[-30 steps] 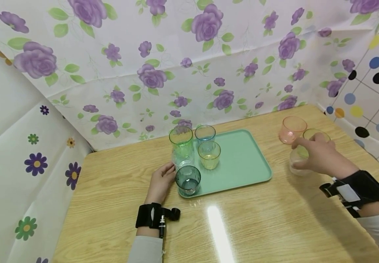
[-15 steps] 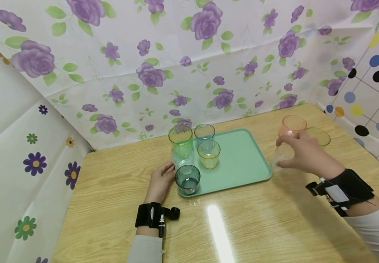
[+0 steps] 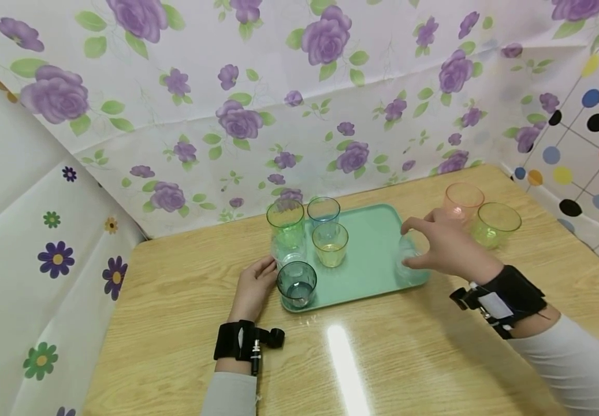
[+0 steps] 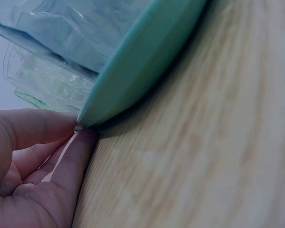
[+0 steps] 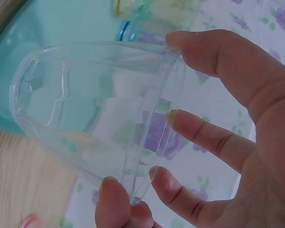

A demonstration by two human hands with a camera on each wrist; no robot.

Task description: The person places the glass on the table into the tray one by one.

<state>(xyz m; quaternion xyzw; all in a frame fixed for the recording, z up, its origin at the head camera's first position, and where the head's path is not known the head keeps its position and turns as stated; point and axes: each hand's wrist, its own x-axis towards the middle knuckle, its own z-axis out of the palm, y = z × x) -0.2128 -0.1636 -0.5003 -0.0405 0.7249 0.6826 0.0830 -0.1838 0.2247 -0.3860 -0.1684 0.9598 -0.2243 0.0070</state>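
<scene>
In the head view my right hand (image 3: pixel 447 242) grips a clear tumbler (image 3: pixel 407 254) by its rim, over the right side of the green tray (image 3: pixel 377 260). The right wrist view shows this tumbler (image 5: pixel 80 109) up close, with the thumb and fingertips spread around its rim. At the tray's left edge is my left hand (image 3: pixel 254 287). Seen from the left wrist, thumb and fingers pinch the tray's edge (image 4: pixel 137 71). On the tray's left part stand a dark grey cup (image 3: pixel 297 286), a yellow cup (image 3: pixel 330 248), a blue-rimmed cup (image 3: pixel 323 212), a green cup (image 3: pixel 286 228) and a clear cup (image 3: pixel 290 254).
A pink cup (image 3: pixel 464 199) and a yellow-green cup (image 3: pixel 494 225) stand on the wooden table (image 3: pixel 185 300), right of the tray and behind my right hand. A flower-patterned sheet (image 3: pixel 200 167) closes off the back of the table.
My right hand has carried the clear tumbler leftward, from beside the yellow-green cup to over the tray's right side. The left hand has stayed at the tray's edge.
</scene>
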